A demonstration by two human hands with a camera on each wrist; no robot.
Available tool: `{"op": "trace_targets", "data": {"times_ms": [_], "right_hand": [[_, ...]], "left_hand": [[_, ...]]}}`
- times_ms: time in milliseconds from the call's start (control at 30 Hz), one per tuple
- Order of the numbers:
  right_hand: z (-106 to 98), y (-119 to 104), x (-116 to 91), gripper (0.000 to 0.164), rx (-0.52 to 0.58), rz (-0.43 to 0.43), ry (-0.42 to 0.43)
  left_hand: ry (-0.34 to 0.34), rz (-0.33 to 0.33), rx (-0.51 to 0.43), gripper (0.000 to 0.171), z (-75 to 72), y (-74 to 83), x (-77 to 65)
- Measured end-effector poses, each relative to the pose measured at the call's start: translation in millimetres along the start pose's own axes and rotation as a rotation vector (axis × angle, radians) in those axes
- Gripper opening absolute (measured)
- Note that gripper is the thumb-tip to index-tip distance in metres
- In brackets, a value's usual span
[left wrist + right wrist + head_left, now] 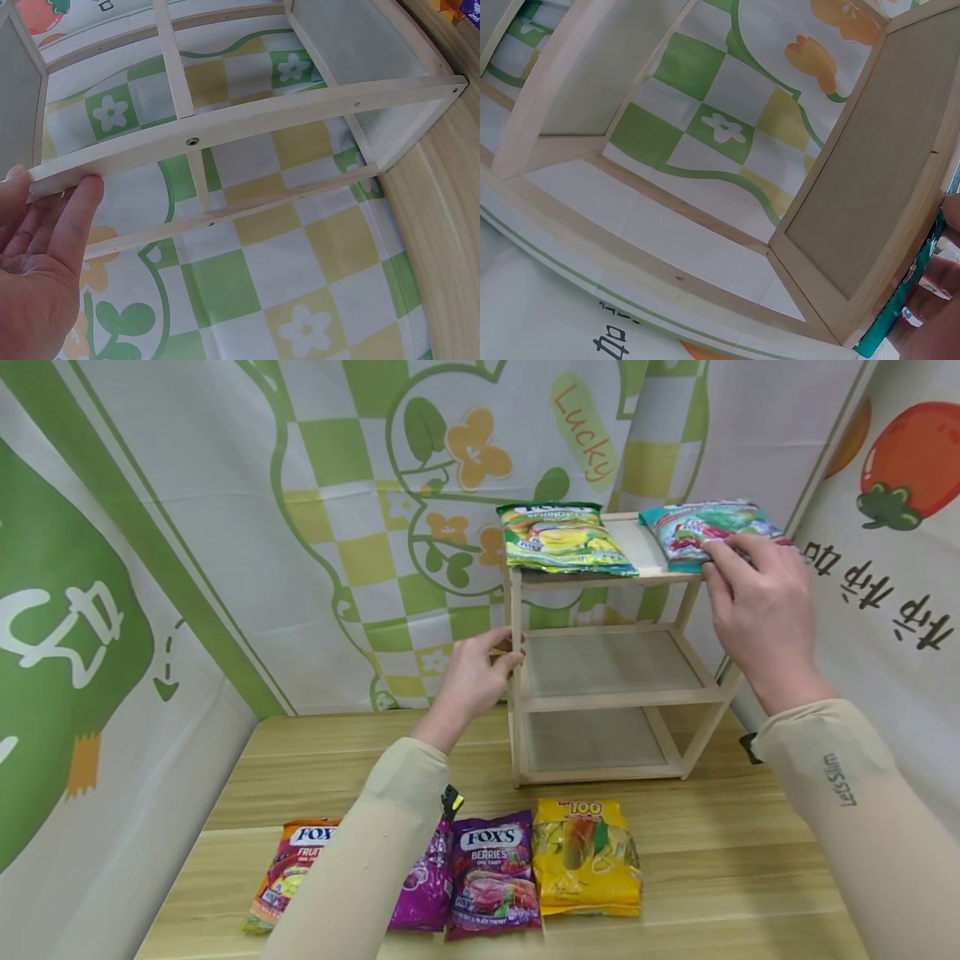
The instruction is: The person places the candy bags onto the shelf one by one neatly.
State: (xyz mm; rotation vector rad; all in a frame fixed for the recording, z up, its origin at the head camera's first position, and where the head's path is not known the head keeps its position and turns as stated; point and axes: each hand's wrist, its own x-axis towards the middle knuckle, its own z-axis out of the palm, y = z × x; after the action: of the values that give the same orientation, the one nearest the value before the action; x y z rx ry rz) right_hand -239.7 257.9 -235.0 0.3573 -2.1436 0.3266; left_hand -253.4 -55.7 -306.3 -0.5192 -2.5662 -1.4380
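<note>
A three-tier wooden shelf rack [621, 697] stands on the table. My left hand [480, 672] holds its left upright, the thumb on one side and fingers on the other; the left wrist view shows this hand [52, 247] at the side rail. On the top tier, toward the right end, lies a teal candy bag [686, 522] with red fruit printed on it. My right hand [772, 602] grips this bag near its front edge, fingers bent over it. Beside it, a green and yellow candy bag [562, 539] lies on the left half of the top tier.
Along the front of the table lie an orange Fox's bag [288, 868], a purple bag [423, 885] partly behind my left forearm, a Fox's Berries bag [493, 877] and a yellow mango candy bag [587, 860]. Printed cloth [337, 527] hangs behind and on both sides.
</note>
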Motion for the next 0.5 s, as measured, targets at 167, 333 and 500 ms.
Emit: {"op": "trace_targets", "data": {"times_ms": [167,333,500], "right_hand": [[0.8,0.9,0.0,0.031,0.011,-0.008,0.001],[1.3,1.7,-0.2,0.03,0.029,-0.025,0.013],[-0.3,2.5,-0.6,0.031,0.037,-0.035,0.013]], "left_hand": [[-0.001,0.006,-0.001,0.031,-0.6,-0.1,-0.3],[-0.002,0.007,0.011,0.031,-0.7,0.1,-0.5],[0.0,0.007,0.016,0.032,-0.6,0.1,-0.6]]}}
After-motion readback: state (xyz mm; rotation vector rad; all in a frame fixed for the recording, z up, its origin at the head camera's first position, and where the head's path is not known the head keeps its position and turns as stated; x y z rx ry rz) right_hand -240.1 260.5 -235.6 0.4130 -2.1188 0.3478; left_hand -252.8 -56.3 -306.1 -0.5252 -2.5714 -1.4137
